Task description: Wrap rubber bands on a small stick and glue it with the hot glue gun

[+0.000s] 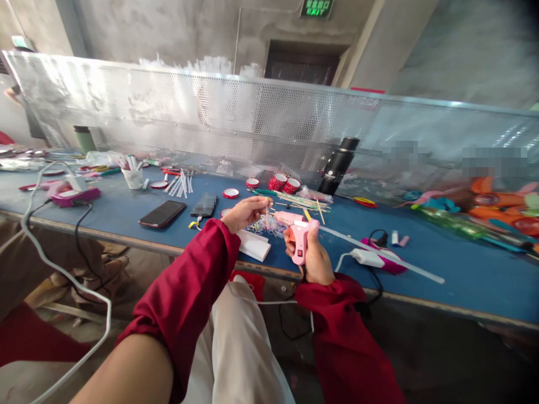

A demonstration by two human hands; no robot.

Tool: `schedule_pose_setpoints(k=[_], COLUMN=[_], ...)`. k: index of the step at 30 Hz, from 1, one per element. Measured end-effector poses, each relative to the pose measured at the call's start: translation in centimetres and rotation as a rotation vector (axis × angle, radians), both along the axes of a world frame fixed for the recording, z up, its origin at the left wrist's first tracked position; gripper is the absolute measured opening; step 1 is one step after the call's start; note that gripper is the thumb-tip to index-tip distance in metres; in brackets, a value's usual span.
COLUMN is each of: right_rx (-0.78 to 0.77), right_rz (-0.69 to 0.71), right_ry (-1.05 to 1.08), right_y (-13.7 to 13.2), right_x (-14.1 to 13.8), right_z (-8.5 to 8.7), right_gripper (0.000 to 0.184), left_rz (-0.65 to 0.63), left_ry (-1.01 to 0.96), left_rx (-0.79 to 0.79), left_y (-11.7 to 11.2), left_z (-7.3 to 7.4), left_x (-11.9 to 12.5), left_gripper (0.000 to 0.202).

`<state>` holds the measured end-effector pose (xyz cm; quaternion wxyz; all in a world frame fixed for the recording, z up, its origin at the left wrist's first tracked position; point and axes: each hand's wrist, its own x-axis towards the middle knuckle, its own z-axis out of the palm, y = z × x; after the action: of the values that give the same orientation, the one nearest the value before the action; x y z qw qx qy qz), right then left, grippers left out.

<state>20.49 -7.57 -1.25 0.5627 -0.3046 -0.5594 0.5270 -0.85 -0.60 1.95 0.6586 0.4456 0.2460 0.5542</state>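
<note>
My right hand (316,259) grips a pink glue gun (300,233) by its handle, nozzle pointing left. My left hand (245,213) pinches a thin pale stick (267,214) held upright just in front of the nozzle. Both hands hover over the near edge of the blue table (126,207). Beneath them lie a white foam block (254,245) and a heap of small coloured bits (265,227). Both arms wear dark red sleeves.
A black phone (162,214), red-rimmed round lids (230,193), a white cup of sticks (133,175), a black flask (338,165), a pink power strip (379,258) and orange toys (497,205) sit on the table. A perforated metal screen (261,118) backs it. Cables hang off the front edge.
</note>
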Motion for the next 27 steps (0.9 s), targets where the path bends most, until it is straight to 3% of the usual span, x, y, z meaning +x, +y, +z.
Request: schedule_pose_setpoints(k=[15,21,27], right_rx=[-0.050,-0.096,-0.038], right_rz=[0.168,0.196,0.236], right_ry=[0.122,0.124,0.149], right_y=[0.18,0.17,0.27], right_x=[0.29,0.37,0.24], right_z=[-0.16,-0.04,-0.02], right_gripper=[0.043,0.048,0.056], left_rz=[0.008,0.008,0.000], left_ry=[0.004,0.008,0.001], left_rx=[-0.009,-0.009,-0.006], left_y=[0.02,0.07,0.27], left_z=[-0.06,-0.09,-0.30], left_x=[-0.01,-0.01,-0.05], left_gripper=[0.017,0.017,0.018])
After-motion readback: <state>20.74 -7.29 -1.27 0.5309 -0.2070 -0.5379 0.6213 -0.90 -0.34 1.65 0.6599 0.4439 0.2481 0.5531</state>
